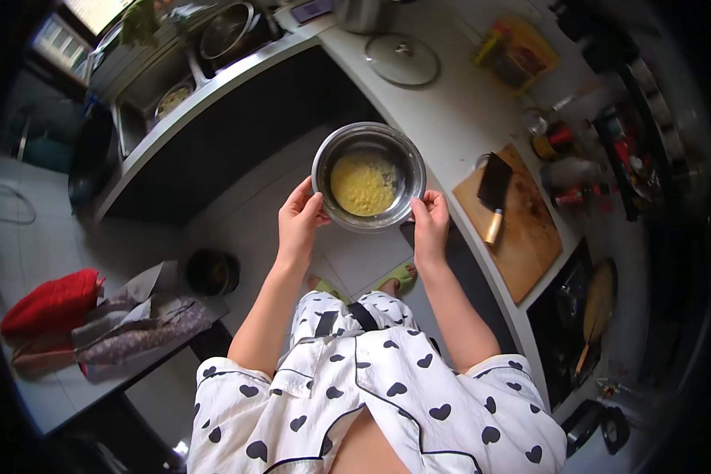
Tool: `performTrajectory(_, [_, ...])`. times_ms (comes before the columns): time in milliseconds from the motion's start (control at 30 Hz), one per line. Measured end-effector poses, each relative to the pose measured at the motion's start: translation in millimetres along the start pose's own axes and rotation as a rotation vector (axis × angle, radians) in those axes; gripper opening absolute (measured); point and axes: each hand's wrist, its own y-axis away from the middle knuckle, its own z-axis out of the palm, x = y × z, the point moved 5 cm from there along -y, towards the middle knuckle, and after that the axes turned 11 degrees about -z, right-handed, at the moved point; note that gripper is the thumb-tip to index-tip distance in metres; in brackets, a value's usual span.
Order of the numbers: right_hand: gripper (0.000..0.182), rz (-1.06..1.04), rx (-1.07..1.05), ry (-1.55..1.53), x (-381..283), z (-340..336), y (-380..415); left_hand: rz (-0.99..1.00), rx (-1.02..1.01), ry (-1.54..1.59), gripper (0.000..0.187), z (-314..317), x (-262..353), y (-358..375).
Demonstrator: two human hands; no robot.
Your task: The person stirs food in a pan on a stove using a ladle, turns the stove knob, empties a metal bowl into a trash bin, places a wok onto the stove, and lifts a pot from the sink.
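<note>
Beside the kitchen worktop (442, 118), left hand (299, 217) and right hand (431, 221) grip the steel bowl (369, 175) of yellow batter (362, 184) by opposite rims.

A pale tiled floor (237, 213) runs between two worktops. A white bench (450, 118) curves along the right, carrying a wooden cutting board (521, 229) with a cleaver (494, 186), a glass lid (403, 59) and bottles (577, 170). A steel sink (174, 71) sits at upper left under a bright window (95, 9). A red bag (51, 304) lies on a low table (47, 395) at left.
</note>
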Motion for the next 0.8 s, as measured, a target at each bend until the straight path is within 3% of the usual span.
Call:
performTrajectory(400, [0.012,0.128,-0.333,0.062,32.9,199.9,81.8,-0.002,0.311,0.170,0.039,-209.4,38.6,40.7])
performTrajectory(800, [0.009,0.151,-0.771,0.256,93.9,374.2,116.3,0.012,0.589,0.484,0.043,-360.9,13.9,40.7])
